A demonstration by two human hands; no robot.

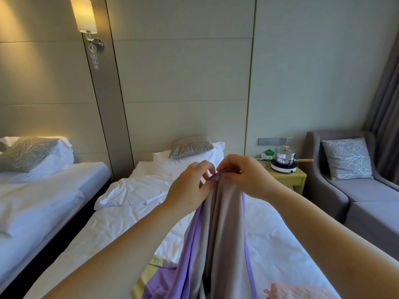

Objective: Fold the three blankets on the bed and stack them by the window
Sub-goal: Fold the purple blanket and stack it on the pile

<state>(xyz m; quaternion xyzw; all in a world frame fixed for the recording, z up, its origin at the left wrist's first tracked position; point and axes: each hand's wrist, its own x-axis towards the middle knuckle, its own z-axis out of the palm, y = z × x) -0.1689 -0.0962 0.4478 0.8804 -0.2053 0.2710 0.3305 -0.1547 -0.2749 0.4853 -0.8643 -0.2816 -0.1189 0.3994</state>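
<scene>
The purple and grey blanket [222, 234] is held up above the bed [121, 229]. Its long axis goes from the hands downward toward the person, and it hangs in long folds with the purple border at both sides. The gathered top edge points up, toward the head of the bed. The lower end is cut off by the bottom of the picture, so its full length cannot be seen.

A yellow blanket [142, 279] lies partly under it at the left. A pink blanket [298, 291] shows only a corner at the right.

The left hand [190, 186] and the right hand [244, 175] are close together. Both have curled fingers that pinch the top edge of the blanket.
</scene>
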